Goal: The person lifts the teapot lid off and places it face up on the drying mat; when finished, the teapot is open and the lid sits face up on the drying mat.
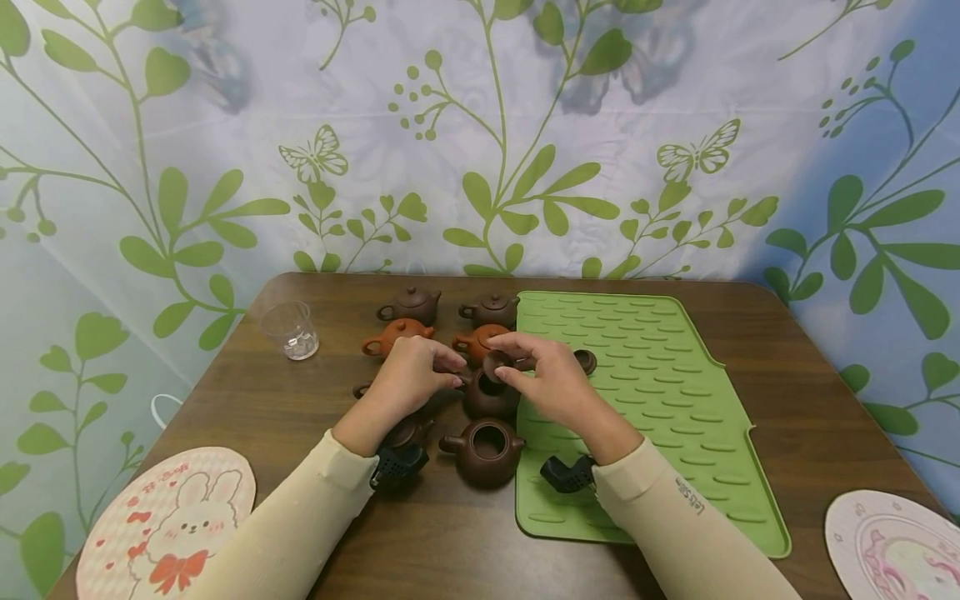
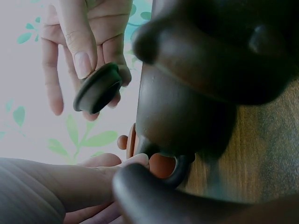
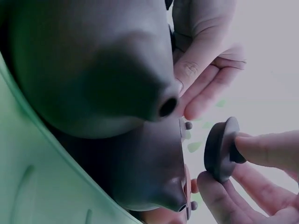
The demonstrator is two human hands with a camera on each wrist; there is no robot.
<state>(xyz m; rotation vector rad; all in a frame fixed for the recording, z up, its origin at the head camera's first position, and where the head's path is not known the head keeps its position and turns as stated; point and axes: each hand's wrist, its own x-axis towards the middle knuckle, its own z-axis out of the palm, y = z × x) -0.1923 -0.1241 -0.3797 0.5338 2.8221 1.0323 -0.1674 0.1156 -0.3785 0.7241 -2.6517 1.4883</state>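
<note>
My right hand pinches a small dark brown lid by its knob, tilted on edge over an uncovered dark brown teapot. My left hand is at that teapot's left side, thumb and fingertips pinching its handle. Nearer the front edge sits another uncovered brown teapot, its round mouth facing up. A second dark lid lies on the green mat, just beyond my right hand. Behind the held teapot is an orange teapot, partly covered by my right fingers.
More teapots stand left and behind: an orange one, two dark ones at the back, and others partly hidden under my left arm. A clear plastic cup stands far left. Round placemats lie at both front corners.
</note>
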